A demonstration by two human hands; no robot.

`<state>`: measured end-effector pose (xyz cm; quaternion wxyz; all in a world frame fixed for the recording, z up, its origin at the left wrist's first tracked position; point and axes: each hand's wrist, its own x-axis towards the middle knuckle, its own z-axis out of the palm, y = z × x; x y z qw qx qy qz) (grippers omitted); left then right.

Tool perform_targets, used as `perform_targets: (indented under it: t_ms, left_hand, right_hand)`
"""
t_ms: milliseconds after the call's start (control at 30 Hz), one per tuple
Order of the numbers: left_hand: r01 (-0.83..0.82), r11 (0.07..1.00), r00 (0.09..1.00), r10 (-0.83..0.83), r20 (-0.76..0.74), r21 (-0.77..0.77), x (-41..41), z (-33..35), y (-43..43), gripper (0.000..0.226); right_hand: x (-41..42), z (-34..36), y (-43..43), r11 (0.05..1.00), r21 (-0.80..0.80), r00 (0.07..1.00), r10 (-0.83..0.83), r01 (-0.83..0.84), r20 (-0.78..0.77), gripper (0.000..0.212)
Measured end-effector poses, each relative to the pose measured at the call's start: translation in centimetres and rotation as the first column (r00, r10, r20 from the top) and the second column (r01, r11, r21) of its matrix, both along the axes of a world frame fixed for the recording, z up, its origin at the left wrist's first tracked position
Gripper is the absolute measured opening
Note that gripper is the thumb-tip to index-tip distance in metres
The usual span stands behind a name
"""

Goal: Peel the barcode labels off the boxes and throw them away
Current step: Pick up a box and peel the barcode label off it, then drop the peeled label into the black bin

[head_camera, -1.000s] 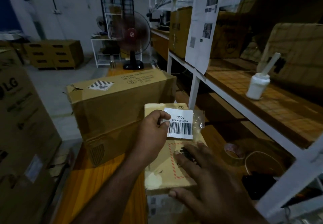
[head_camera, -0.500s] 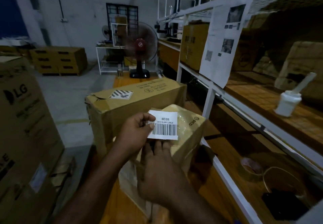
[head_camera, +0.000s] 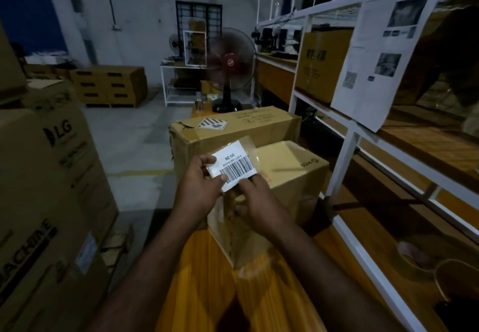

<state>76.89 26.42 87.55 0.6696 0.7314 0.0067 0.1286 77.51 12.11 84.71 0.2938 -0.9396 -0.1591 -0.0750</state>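
Head view. At centre frame, your left hand pinches the label by its left edge, finger and thumb pressed on the white face. The label is tilted, its barcode running toward the lower right, with a fringe of clear film showing past its upper right corner. Your right hand comes in from the lower right and its fingertips touch the label's lower edge; whether they grasp it cannot be told. The label sits in front of the near top corner of the small box, which stands on the orange surface. Just behind lies the long box with a striped diamond sticker. At left of frame stands the LG carton. At right is the white rack, with a printed sheet hanging from it. At upper centre stands the fan.
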Motion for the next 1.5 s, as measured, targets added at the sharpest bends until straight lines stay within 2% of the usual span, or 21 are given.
perform_targets:
  t_ms: [100, 167, 233, 300, 433, 567, 667, 867, 933, 1067, 1167, 1300, 1400, 1500]
  left_hand:
    - [-0.054, 0.998, 0.999, 0.053, 0.005, 0.025, -0.4, 0.3, 0.9, 0.035]
    - [-0.054, 0.997, 0.998, 0.055, -0.013, 0.045, -1.0, 0.2, 1.7, 0.035]
    - [-0.054, 0.997, 0.998, 0.056, -0.038, 0.049, -1.8, -0.3, 2.4, 0.031]
    - [-0.068, 0.997, 0.996, 0.07, -0.063, 0.035, -2.6, -1.0, 2.8, 0.023]
    - [-0.107, 0.993, 0.992, 0.111, -0.066, 0.059, -4.9, -2.3, 3.6, 0.017]
    - [-0.198, 0.98, 0.975, 0.199, -0.103, 0.018, -7.8, -2.8, 4.7, 0.026]
    - [-0.34, 0.94, 0.929, 0.334, -0.157, -0.013, -10.7, -4.2, 6.2, 0.037]
    - [-0.634, 0.766, 0.757, 0.584, -0.293, -0.109, -19.5, -7.7, 7.0, 0.01]
    - [-0.71, 0.698, 0.684, 0.65, -0.331, -0.096, -23.0, -9.3, 7.6, 0.011]
    - [-0.856, 0.516, 0.468, 0.799, -0.378, 0.03, -30.8, -12.2, 8.7, 0.021]
    - [-0.895, 0.432, 0.348, 0.833, -0.43, 0.111, -36.9, -13.1, 9.1, 0.017]
    - [-0.943, 0.324, 0.261, 0.86, -0.438, 0.076, -44.0, -14.5, 8.7, 0.024]
    - [-0.942, 0.264, 0.146, 0.877, -0.458, 0.205, -48.6, -16.6, 8.2, 0.029]
    - [-0.94, 0.198, 0.043, 0.875, -0.483, 0.276, -53.0, -18.4, 8.2, 0.015]
  right_hand:
    - [0.5, 0.2, -0.5, 0.994, 0.106, 0.999, 0.021, -0.018, -0.027, 0.067]
    - [0.2, 0.5, -1.3, 0.949, 0.315, 0.994, 0.05, -0.018, -0.095, 0.051]
    - [-0.6, 0.9, -1.7, 0.818, 0.574, 0.986, 0.055, 0.046, -0.159, 0.035]
    - [-1.2, 0.7, -1.6, 0.704, 0.703, 0.987, 0.014, 0.105, -0.162, 0.031]
    - [-1.9, 0.5, 0.1, 0.677, 0.729, 0.977, 0.071, 0.102, -0.203, 0.04]
    - [-2.3, 0.0, 1.8, 0.711, 0.703, 0.955, 0.222, -0.022, -0.195, 0.025]
    - [-2.8, -1.2, 2.9, 0.731, 0.676, 0.905, 0.344, -0.091, -0.25, 0.016]
    - [-6.0, -5.1, 7.4, 0.707, 0.666, 0.705, 0.597, -0.237, -0.383, 0.007]
    - [-7.9, -6.8, 9.2, 0.696, 0.647, 0.63, 0.661, -0.312, -0.408, 0.009]
    - [-13.2, -8.7, 12.9, 0.659, 0.597, 0.459, 0.75, -0.458, -0.475, 0.006]
    - [-17.6, -9.8, 15.6, 0.608, 0.582, 0.331, 0.789, -0.54, -0.518, 0.011]
    - [-23.4, -11.2, 18.4, 0.529, 0.531, 0.208, 0.81, -0.662, -0.548, 0.028]
    - [-27.5, -12.6, 20.2, 0.49, 0.496, 0.124, 0.789, -0.716, -0.601, 0.038]
    - [-31.9, -14.2, 22.0, 0.479, 0.461, 0.077, 0.752, -0.747, -0.655, 0.038]
